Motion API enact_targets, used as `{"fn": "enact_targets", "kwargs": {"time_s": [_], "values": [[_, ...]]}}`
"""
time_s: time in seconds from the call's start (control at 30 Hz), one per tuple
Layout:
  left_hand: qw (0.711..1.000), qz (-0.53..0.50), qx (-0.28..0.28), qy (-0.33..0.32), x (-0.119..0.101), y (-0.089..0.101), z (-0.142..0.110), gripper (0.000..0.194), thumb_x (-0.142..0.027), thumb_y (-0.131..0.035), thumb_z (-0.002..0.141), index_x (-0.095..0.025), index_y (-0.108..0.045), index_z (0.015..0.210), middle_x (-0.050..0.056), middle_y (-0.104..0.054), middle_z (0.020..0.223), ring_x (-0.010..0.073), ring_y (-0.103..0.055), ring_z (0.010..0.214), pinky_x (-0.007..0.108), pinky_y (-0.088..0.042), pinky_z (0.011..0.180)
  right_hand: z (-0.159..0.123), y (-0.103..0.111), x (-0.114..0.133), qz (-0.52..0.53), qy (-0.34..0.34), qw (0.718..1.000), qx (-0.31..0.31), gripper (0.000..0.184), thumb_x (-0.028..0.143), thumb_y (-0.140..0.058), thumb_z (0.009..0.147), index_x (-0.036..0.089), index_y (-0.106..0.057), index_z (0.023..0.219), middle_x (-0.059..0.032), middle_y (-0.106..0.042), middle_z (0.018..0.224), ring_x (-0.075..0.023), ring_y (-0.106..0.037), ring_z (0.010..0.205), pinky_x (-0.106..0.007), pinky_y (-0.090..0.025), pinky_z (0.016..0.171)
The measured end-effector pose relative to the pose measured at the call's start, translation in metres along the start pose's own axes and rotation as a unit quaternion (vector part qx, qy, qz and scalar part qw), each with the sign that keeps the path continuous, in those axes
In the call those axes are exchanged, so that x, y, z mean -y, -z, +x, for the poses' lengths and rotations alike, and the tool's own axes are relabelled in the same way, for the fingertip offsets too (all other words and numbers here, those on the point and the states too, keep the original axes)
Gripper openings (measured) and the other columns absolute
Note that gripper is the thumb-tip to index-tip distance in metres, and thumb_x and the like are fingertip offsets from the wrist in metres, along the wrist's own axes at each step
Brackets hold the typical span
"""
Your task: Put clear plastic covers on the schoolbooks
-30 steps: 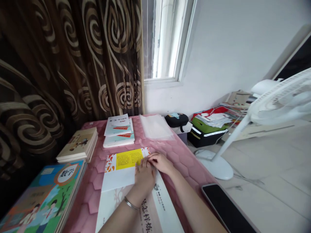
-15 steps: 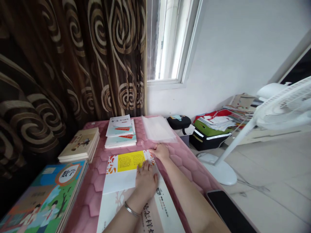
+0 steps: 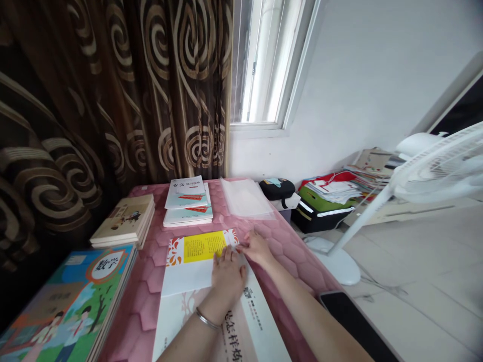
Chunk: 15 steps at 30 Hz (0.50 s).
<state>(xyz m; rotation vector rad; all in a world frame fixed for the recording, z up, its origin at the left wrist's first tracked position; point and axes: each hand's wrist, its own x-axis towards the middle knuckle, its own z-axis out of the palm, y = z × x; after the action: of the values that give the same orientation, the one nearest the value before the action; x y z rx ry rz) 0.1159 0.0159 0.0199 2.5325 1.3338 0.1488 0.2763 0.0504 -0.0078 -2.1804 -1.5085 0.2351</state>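
Observation:
A pale book [image 3: 256,322] with dark lettering lies on the pink quilted surface in front of me. Across its upper part is a folded white flap [image 3: 186,278], with a yellow panel and orange leaf patterns at its top. My left hand [image 3: 228,271], with a ring and a bracelet at the wrist, rests flat on the flap near its right side, fingers stretched out. At the book's upper right edge, my right hand [image 3: 257,248] has its thumb and fingers closed on the cover's edge. Its fingertips are partly hidden, so the exact grip is hard to see.
Textbooks [image 3: 81,296] and smaller beige books [image 3: 124,218] are stacked at the left. Thin booklets [image 3: 188,206] and clear plastic sheets [image 3: 247,198] lie farther back. A black phone [image 3: 354,322] is at the right edge. A white fan [image 3: 339,264] stands on the floor.
My right hand has shifted slightly right and down from the book's top corner along its right edge. My left hand stays pressed on the flap. The view has shifted a little.

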Motion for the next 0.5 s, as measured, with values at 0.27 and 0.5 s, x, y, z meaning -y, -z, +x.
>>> {"fn": "enact_targets", "kwargs": {"time_s": [0.27,0.5], "values": [[1.000,-0.004,0.003,0.003,-0.001,-0.002,0.002,0.058,-0.036,-0.030,0.092,-0.011,-0.040,0.144,0.012,-0.033,0.155,0.0245,-0.027,0.144,0.049,-0.017,0.119,0.010,0.005,0.006,0.010,-0.039,0.999,0.017,0.038,0.039,-0.078,0.065,0.017,-0.063,0.092,-0.0069,-0.071,0.094,-0.0240,-0.065,0.089,-0.031,-0.045,0.073],[1.000,0.001,0.017,0.001,-0.002,0.003,0.001,0.058,-0.035,-0.028,0.093,-0.008,-0.041,0.143,0.014,-0.030,0.156,0.0257,-0.025,0.145,0.050,-0.017,0.119,0.041,0.003,0.025,-0.026,-0.092,0.995,-0.020,0.044,0.052,-0.068,0.074,0.016,-0.066,0.098,-0.0141,-0.070,0.105,-0.0314,-0.062,0.105,-0.040,-0.043,0.088]]}}
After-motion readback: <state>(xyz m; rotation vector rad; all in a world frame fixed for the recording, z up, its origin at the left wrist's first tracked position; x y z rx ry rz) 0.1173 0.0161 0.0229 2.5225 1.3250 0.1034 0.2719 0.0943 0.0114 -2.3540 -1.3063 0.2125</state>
